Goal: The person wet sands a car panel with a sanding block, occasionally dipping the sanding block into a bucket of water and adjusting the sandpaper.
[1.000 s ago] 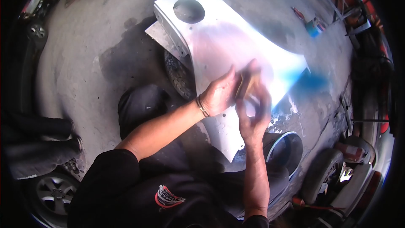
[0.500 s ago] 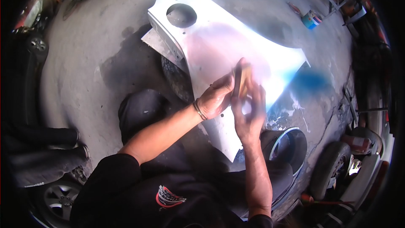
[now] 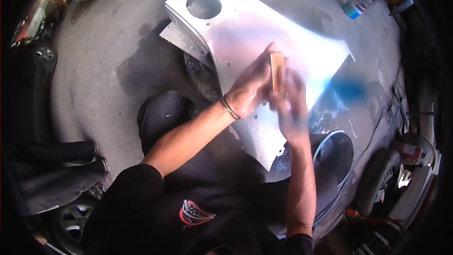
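Note:
A tan, narrow sanding block (image 3: 277, 72) stands on end between my hands, above a white car fender (image 3: 255, 33). My left hand (image 3: 252, 85) is closed on the block from the left, its thumb and fingertips at the top end; a thin bracelet sits on that wrist. My right hand (image 3: 293, 106) is at the block's right side, its thumb near the lower end. Motion smears its fingers, so its grip is unclear. The fender has a round hole near its far end and a pinkish patch in the middle.
A tyre (image 3: 200, 75) lies under the fender. A dark bucket (image 3: 337, 160) stands at my right, with a loose wheel (image 3: 377, 182) beyond it. A paint can (image 3: 353, 8) sits at the far right. Another person's trouser legs (image 3: 56, 174) show at left.
The view has shifted slightly, so the fender sits higher in it. Both hands still flank the sanding block, which now shows more upright and sharper. The right hand remains blurred.

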Available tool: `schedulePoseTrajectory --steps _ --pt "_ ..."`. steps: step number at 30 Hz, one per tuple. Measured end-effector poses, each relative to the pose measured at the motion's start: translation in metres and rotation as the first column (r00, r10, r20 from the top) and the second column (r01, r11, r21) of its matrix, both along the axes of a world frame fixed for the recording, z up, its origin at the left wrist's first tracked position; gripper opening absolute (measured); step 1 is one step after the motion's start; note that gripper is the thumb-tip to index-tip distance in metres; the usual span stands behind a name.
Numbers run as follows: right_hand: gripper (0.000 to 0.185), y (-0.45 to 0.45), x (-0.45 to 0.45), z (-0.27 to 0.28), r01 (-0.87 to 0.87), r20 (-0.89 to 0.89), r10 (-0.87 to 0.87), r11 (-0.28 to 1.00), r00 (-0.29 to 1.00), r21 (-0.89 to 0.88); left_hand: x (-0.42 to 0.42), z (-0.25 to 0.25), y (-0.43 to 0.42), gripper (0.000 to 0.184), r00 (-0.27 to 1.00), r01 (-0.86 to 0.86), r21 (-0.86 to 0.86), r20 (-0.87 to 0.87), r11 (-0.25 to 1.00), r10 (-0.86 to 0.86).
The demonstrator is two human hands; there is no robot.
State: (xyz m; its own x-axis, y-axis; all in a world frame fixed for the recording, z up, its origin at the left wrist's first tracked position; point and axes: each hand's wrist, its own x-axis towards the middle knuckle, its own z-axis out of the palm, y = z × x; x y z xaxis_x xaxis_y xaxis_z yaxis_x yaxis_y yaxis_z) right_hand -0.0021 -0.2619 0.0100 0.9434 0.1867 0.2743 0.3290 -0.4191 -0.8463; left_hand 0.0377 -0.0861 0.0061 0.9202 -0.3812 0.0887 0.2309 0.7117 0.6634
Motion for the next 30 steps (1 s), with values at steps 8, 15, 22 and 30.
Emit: schedulePoseTrajectory --steps 8,15,22,30 --pt "0.031 -0.010 0.004 0.009 -0.001 -0.262 0.063 0.973 0.963 0.233 -0.004 -0.003 -0.012 0.082 0.996 0.015 -0.004 -0.083 1.000 -0.015" --pt "0.039 -0.014 0.001 -0.019 0.086 0.067 -0.079 0.990 0.995 -0.114 -0.027 -0.004 -0.046 0.061 0.942 -0.135 -0.083 -0.321 0.987 0.102" --pt "0.036 -0.001 0.001 0.002 0.133 -0.155 -0.139 0.990 0.978 -0.045 -0.011 -0.007 -0.020 0.067 0.972 -0.009 -0.182 -0.231 0.983 -0.034" --pt "0.049 -0.005 -0.009 0.014 0.112 -0.269 -0.059 0.976 0.961 0.184 -0.008 -0.013 -0.015 0.064 0.998 0.002 0.249 -0.061 0.969 0.013"
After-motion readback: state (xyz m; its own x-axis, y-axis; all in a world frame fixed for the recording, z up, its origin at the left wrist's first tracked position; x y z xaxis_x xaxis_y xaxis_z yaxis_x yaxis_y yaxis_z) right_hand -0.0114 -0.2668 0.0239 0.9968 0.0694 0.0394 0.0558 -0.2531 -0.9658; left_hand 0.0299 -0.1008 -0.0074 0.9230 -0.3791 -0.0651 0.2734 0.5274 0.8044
